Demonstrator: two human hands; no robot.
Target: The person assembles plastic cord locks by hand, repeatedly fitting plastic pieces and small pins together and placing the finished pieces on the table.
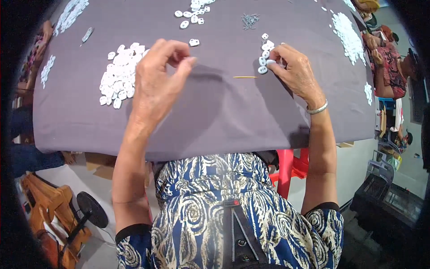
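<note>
My left hand (156,83) is raised over the table, just right of a heap of small white plastic pieces (118,74). Its thumb stands apart from the curled fingers, and nothing shows between them. Thumb and fingertips of my right hand (293,69) are closed on a small white oval plastic piece (271,62). Right beside that hand, a short row of similar white oval pieces with dark holes (262,70) runs away from me. A thin yellow stick with pointed ends (245,77) lies between my hands. One loose white piece (194,42) rests beyond my left fingers.
A grey cloth (201,130) covers the table. Farther off are a pile of small grey metal pins (250,21) and more white pieces (185,24). A large white heap (348,38) lies at the right, near other people. A red stool (285,172) stands below the table edge.
</note>
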